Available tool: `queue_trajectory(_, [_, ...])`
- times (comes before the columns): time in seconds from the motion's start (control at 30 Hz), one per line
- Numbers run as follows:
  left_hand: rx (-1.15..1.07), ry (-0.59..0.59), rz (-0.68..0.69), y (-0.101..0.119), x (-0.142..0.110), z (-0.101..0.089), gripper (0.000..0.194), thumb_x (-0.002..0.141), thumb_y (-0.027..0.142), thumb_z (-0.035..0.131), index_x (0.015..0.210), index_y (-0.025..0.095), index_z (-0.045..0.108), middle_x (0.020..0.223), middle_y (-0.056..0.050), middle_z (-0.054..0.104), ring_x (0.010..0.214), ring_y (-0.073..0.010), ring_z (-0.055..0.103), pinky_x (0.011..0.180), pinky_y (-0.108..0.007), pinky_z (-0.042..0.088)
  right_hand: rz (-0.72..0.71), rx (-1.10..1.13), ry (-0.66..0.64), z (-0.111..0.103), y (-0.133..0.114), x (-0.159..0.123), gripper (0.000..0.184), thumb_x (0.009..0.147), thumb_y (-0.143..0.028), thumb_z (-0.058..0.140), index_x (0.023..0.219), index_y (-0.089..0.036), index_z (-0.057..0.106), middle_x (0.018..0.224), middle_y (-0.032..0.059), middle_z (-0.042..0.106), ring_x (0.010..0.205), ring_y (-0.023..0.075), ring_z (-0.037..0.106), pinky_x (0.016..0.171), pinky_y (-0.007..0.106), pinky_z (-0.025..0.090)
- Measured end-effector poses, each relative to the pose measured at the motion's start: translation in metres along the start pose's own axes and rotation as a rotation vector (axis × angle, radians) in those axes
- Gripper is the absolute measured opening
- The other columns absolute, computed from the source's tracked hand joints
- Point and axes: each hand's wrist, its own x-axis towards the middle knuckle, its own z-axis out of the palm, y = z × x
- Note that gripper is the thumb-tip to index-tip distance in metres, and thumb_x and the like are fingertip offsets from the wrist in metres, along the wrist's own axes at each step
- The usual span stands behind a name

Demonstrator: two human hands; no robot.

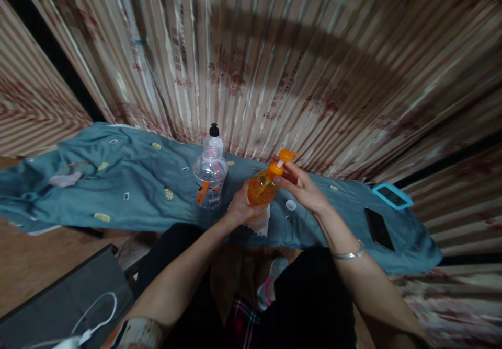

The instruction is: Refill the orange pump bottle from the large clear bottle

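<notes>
An orange pump bottle (262,188) is held upright over the blue cloth (129,182). My left hand (240,209) is wrapped round the bottle's lower body, with a white tissue (259,223) under it. My right hand (300,184) pinches the orange pump head (283,161) at the bottle's neck. A small white cap (291,205) lies on the cloth just right of the bottle. A metal bangle sits on my right wrist.
A clear plastic bottle (210,181) with an orange label stands left of the pump bottle, with a black-capped bottle (214,139) behind it. A black phone (378,228) and a blue-framed device (392,196) lie at the right. A striped curtain hangs behind. A white cable (94,317) lies lower left.
</notes>
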Motion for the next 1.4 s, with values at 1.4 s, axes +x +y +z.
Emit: queue_trajectory(1.4, [0.006,-0.006,-0.007,-0.001,0.000,0.000,0.068,0.064,0.029,0.088,0.123,0.023,0.054,0.118,-0.007,0.073,0.109,-0.0269,0.071,0.096,-0.040,0.057,-0.052,-0.203,0.288,0.005,0.012,0.006,0.061,0.063,-0.050,0.094,0.107,-0.016,0.070,0.119,0.0125,0.069,0.118,0.0343,0.060,0.111,0.053,0.039])
